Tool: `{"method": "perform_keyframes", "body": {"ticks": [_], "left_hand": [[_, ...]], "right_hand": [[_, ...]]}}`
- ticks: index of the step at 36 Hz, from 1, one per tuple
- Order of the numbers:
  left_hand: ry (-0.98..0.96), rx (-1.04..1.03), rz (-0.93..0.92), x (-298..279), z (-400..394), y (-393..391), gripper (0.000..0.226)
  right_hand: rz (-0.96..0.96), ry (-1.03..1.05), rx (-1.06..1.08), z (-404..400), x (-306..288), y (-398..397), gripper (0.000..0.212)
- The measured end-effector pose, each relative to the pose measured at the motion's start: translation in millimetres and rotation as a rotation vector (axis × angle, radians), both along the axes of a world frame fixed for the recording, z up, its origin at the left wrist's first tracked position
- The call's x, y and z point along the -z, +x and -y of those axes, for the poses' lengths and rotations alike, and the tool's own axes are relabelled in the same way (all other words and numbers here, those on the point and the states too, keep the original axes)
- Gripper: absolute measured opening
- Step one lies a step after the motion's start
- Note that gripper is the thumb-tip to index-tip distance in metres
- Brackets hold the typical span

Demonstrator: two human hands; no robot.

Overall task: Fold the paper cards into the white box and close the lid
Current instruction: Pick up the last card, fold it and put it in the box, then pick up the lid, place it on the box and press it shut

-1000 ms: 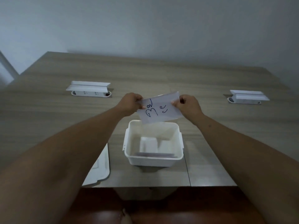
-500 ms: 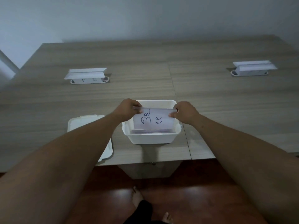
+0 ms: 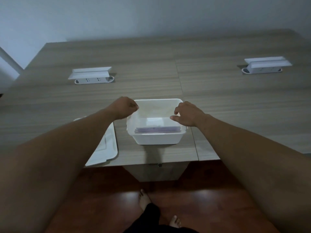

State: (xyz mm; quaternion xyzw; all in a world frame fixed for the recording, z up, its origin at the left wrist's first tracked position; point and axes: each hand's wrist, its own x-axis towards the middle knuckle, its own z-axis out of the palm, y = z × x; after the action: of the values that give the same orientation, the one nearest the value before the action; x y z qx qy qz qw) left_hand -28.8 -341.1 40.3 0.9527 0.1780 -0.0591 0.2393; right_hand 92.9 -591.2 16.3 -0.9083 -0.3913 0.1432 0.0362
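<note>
The white box (image 3: 157,139) stands open near the table's front edge. Several folded paper cards (image 3: 157,129) stand on edge inside it against the near wall, and white folded paper (image 3: 154,121) lies on the box floor. My left hand (image 3: 124,107) hovers over the box's far left corner with its fingers curled and nothing in it. My right hand (image 3: 188,114) hovers over the right rim with fingers apart, holding nothing. The white lid (image 3: 105,148) lies flat on the table left of the box, partly hidden by my left forearm.
Two white pop-up power sockets sit on the wooden table (image 3: 235,105), one at the back left (image 3: 91,75) and one at the back right (image 3: 265,64). The table's front edge runs just below the box. Bare feet (image 3: 144,200) show on the dark floor.
The written card went down from above the box into it, and both hands let go of it. The hands now hover empty at the box's sides. The camera tilted downward.
</note>
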Motion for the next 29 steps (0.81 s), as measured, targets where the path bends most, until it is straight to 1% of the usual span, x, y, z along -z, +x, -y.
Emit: {"method": "perform_keyframes", "body": {"ticks": [4,9,14,18,24,26,29], "left_hand": [[0.056,-0.083,0.011,-18,-13,-19,0.031],[0.089,-0.129,-0.106,-21,-32,-52,0.027],[0.133,-0.169,-0.175,-18,-53,-80,0.034],[0.199,-0.163,-0.245,-11,-74,-96,0.042],[0.234,-0.171,-0.278,9,-125,-126,0.047],[0.235,-0.198,-0.280,20,-144,-136,0.049],[0.211,-0.291,-0.269,40,-167,-150,0.050]], "right_hand": [[0.002,0.040,0.002,-16,-12,-4,0.047],[0.011,0.032,-0.042,-46,-22,-21,0.049],[-0.038,0.070,-0.077,-75,-19,-45,0.053],[-0.041,0.105,-0.072,-100,-16,-57,0.053],[0.043,0.092,-0.133,-160,-13,-82,0.046],[0.051,0.086,-0.136,-183,-9,-95,0.042],[0.024,0.051,-0.143,-210,1,-114,0.043]]}}
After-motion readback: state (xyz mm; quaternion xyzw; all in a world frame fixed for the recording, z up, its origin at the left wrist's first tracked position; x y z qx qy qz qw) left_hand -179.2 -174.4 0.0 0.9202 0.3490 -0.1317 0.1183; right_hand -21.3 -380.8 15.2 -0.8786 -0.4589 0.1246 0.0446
